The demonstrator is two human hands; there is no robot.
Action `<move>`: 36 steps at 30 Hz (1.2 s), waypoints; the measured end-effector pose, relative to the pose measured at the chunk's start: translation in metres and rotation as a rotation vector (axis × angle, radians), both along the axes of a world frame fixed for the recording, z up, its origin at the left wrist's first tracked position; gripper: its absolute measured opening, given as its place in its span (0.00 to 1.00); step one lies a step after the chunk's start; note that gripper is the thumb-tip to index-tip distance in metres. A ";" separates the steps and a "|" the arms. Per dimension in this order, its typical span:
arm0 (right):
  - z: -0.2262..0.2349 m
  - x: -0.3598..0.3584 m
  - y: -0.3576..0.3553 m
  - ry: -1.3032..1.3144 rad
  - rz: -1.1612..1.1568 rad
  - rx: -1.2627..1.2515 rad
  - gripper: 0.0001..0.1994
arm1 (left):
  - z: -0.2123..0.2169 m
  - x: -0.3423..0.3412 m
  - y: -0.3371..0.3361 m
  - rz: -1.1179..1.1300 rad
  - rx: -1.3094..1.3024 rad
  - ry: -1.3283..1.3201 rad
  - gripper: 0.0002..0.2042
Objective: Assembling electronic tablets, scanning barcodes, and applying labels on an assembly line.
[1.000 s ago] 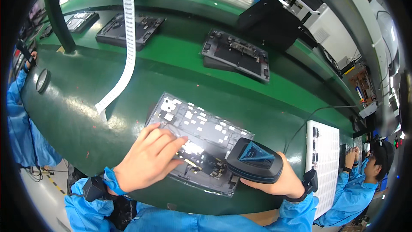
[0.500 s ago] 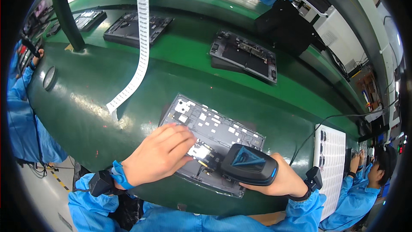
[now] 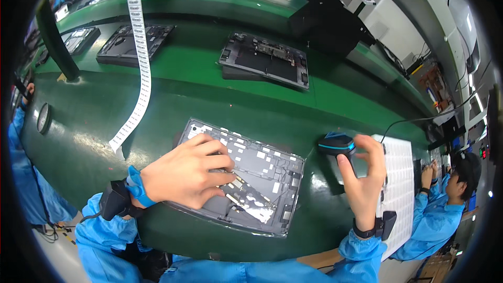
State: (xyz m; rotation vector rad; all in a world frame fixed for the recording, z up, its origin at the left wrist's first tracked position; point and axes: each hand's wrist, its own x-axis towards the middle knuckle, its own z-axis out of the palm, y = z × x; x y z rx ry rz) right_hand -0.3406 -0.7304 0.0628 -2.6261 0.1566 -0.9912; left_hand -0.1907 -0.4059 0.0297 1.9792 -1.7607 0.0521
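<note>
My left hand (image 3: 186, 170) pinches the left end of a dark circuit board (image 3: 243, 195) and keeps it over a grey laptop case (image 3: 280, 175). The case lies open-side up on the bench, with white pads scattered inside. Whether the board rests on the case or hovers just above it, I cannot tell. To the right, a black handheld scanner (image 3: 334, 144) with a blue stripe stands on the bench. My right hand (image 3: 365, 181) is right beside it, thumb and fingers apart; the thumb overlaps the scanner's handle in the view.
A strip of white labels (image 3: 139, 47) hangs at left. Behind are more laptop cases (image 3: 270, 63) on a green shelf. A white tray (image 3: 401, 183) stands at right, near a cable (image 3: 414, 121). A round black object (image 3: 44, 118) lies far left. A co-worker (image 3: 440, 220) sits at right.
The scanner has gone from above the laptop case to the bench on the right, and my right hand's fingers have spread from it. My left hand still has the board. The whole view has shifted.
</note>
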 end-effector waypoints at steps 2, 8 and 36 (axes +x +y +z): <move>-0.005 0.009 0.015 0.074 0.347 0.292 0.16 | 0.000 0.001 -0.002 -0.006 -0.106 -0.019 0.12; -0.022 0.054 0.040 0.642 0.646 0.681 0.11 | 0.011 0.012 -0.020 0.285 -0.138 0.277 0.05; -0.072 0.063 0.025 0.299 0.555 0.538 0.05 | -0.029 0.006 -0.037 0.306 -0.062 -0.022 0.23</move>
